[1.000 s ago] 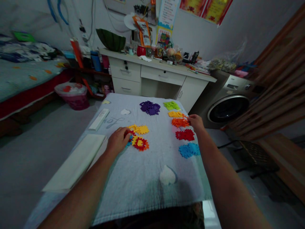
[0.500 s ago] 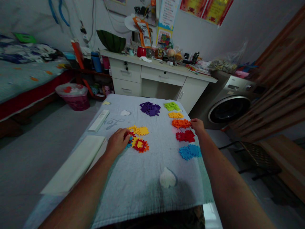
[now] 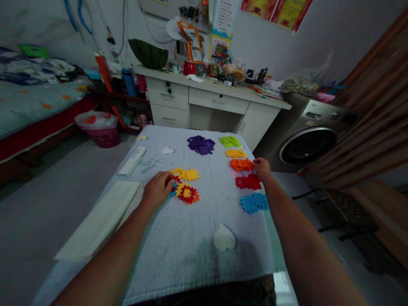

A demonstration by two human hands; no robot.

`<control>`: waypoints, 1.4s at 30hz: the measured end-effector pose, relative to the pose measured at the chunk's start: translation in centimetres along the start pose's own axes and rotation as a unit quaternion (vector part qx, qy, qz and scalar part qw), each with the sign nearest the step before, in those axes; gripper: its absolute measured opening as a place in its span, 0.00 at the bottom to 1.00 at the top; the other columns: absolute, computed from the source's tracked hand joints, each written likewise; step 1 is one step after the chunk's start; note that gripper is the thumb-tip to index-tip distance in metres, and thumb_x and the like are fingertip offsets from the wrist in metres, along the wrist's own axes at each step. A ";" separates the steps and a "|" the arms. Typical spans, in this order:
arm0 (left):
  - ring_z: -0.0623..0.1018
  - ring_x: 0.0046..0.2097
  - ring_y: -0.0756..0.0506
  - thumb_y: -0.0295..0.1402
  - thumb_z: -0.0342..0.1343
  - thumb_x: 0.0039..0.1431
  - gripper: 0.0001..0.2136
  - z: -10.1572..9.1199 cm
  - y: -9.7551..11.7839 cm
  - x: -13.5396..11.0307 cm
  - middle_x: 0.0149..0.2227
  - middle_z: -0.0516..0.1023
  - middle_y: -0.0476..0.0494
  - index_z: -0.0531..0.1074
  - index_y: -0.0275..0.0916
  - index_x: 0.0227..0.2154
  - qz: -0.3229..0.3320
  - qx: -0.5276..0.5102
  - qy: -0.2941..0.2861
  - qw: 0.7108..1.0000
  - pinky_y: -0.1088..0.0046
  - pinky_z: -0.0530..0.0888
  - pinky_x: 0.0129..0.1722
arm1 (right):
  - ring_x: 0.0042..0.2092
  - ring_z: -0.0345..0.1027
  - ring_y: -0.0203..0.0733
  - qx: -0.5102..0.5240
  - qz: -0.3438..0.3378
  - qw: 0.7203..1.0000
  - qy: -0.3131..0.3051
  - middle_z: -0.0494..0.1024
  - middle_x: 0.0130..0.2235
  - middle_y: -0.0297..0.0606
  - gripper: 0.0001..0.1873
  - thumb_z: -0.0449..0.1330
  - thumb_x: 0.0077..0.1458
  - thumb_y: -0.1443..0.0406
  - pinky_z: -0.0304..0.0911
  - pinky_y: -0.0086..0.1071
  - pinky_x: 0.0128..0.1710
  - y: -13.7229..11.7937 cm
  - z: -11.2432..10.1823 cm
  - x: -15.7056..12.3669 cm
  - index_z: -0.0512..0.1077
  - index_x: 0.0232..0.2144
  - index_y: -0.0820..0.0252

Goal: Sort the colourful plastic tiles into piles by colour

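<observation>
A pale blue towel (image 3: 191, 238) covers a small table. On it lie sorted heaps of flat plastic puzzle pieces: purple (image 3: 200, 144), green (image 3: 230, 141), yellow (image 3: 235, 153), orange (image 3: 241, 164), red (image 3: 247, 181) and blue (image 3: 254, 202). A joined multicoloured patch of pieces (image 3: 186, 187) sits left of centre. My left hand (image 3: 157, 188) rests on that patch's left edge, fingers curled over it. My right hand (image 3: 262, 167) is at the orange heap's right edge, fingers pinched at the pieces.
A white box (image 3: 132, 160) and a flat white board (image 3: 98, 221) lie along the table's left side. Behind stand a white desk (image 3: 210, 102) crowded with items, a washing machine (image 3: 306, 136), a bed (image 3: 28, 110) and a pink bin (image 3: 98, 127).
My right hand has shifted slightly nearer me along the orange heap's right edge. My left hand stays on the joined patch.
</observation>
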State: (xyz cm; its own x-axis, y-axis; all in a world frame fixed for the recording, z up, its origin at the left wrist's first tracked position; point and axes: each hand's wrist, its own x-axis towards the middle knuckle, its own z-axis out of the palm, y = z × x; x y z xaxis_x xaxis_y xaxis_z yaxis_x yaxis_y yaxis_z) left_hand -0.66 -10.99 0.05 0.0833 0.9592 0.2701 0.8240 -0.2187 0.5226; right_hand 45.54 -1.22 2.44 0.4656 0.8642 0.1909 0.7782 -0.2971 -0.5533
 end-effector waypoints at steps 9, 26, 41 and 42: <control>0.75 0.42 0.43 0.37 0.47 0.60 0.12 0.0 0.1 0.0 0.40 0.75 0.43 0.72 0.39 0.38 0.001 -0.005 0.004 1.000 0.66 0.70 0.42 | 0.35 0.69 0.41 0.124 -0.113 0.986 -0.019 0.78 0.33 0.39 0.11 0.55 0.48 0.67 0.63 0.32 0.36 -6.7 -1.1 -4.3 0.75 0.33 0.63; 0.75 0.47 0.41 0.38 0.51 0.57 0.15 0.1 0.7 0.1 0.45 0.76 0.40 0.72 0.38 0.45 0.046 -0.071 -0.002 0.996 0.62 0.71 0.49 | 0.55 0.65 0.46 0.018 -0.370 0.885 -0.282 0.73 0.54 0.47 0.28 0.63 0.50 0.71 0.55 0.43 0.59 -17.4 7.8 -15.5 0.68 0.55 0.61; 0.72 0.54 0.37 0.48 0.49 0.61 0.21 0.6 0.3 0.3 0.51 0.76 0.37 0.72 0.38 0.47 0.031 0.023 0.041 0.998 0.56 0.66 0.56 | 0.47 0.70 0.45 -0.071 -0.311 0.932 -0.174 0.76 0.47 0.45 0.15 0.65 0.49 0.69 0.63 0.38 0.50 -13.6 3.3 -5.0 0.73 0.42 0.61; 0.72 0.54 0.38 0.48 0.48 0.62 0.20 0.6 0.4 0.3 0.51 0.76 0.37 0.72 0.39 0.47 0.030 0.025 0.035 0.999 0.56 0.66 0.56 | 0.47 0.70 0.45 -0.080 -0.292 0.939 -0.163 0.76 0.47 0.45 0.15 0.64 0.49 0.71 0.63 0.38 0.49 -13.1 3.0 -3.7 0.73 0.42 0.61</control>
State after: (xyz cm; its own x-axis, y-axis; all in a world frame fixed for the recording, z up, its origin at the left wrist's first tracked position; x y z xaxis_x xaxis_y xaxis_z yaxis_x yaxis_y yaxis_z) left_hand 0.04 -10.71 -0.13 0.0956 0.9294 0.3564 0.8460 -0.2646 0.4630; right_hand 32.33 0.70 6.55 -0.1930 0.9695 0.1510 0.9263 0.2308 -0.2977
